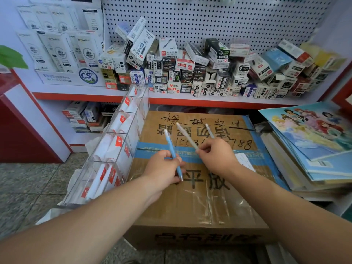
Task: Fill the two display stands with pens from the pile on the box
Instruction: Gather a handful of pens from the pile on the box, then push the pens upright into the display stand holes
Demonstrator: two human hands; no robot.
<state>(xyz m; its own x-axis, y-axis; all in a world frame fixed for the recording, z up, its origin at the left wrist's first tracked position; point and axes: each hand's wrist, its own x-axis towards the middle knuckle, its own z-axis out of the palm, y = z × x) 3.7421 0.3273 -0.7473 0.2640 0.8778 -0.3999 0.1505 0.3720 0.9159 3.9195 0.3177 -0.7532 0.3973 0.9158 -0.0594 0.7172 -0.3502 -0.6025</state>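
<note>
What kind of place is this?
Probably a stationery shop: small pen boxes heaped on the shelf, a pegboard wall behind them, and a clear display stand beside the cardboard box.

You have a single view, from the camera worn on your head. It faces forward and steeply down, close over the cardboard box [190, 202] right in front of you. The wide lens bows the edges and takes in the shelf [76, 96] and pegboard [209, 20] beyond the box, and the floor [28, 183] on your left.
</note>
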